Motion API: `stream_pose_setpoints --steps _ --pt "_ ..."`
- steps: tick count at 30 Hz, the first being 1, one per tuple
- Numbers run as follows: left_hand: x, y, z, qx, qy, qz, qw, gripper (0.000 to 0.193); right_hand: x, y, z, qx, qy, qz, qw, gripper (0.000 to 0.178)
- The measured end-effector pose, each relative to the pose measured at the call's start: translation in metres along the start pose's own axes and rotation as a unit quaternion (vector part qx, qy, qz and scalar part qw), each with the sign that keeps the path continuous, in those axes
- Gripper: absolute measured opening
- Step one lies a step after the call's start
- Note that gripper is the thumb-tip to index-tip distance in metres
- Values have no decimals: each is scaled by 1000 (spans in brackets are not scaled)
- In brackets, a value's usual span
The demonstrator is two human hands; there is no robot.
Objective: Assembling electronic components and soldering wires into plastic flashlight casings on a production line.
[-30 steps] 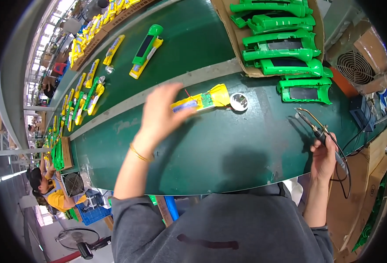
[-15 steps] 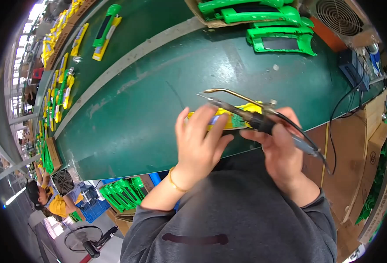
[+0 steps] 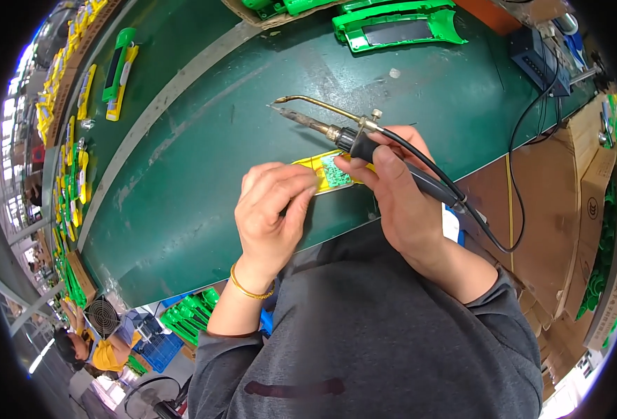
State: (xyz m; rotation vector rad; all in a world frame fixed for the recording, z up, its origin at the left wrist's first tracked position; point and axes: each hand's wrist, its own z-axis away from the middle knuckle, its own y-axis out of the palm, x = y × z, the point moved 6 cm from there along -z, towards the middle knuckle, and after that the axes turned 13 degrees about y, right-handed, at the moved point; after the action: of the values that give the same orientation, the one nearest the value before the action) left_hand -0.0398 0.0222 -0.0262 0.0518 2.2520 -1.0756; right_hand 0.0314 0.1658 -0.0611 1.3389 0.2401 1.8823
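Observation:
In my right hand (image 3: 410, 192) is a soldering iron (image 3: 364, 145) with a thin brass tube (image 3: 315, 103) fixed alongside it. Its bare tip points to the far left, raised above the bench. Below the iron lies a long yellow plastic casing (image 3: 308, 163) holding a small green circuit board (image 3: 336, 173). My right fingertips reach the board's right side, hiding that end of the casing. My left hand (image 3: 270, 213) is closed, thumb and fingers pinched at the casing's left end; whether a small part is between them is hidden.
Green plastic housings (image 3: 399, 31) lie at the far side of the green bench (image 3: 183, 195), beside a cardboard box (image 3: 273, 19). A dark control box (image 3: 535, 63) stands far right, with a cable running to the iron. Yellow and green parts (image 3: 118, 73) line the left. Another person (image 3: 99, 349) works lower left.
My left fingers have drawn together from a spread pose onto the casing's left end. Both hands, the iron and the casing appear further left; the whole view has shifted too.

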Motion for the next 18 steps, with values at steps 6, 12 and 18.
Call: stream_pose_setpoints --steps 6,12,18 --pt "-6 15 -10 18 -16 20 1000 17 -2 -4 -1 23 -9 7 1000 21" --pt "1 19 -4 -62 -18 24 998 20 8 -13 2 8 3 -16 1000 18" --pt "-6 21 -14 -6 50 3 999 17 33 -45 29 -29 -79 -22 996 23"
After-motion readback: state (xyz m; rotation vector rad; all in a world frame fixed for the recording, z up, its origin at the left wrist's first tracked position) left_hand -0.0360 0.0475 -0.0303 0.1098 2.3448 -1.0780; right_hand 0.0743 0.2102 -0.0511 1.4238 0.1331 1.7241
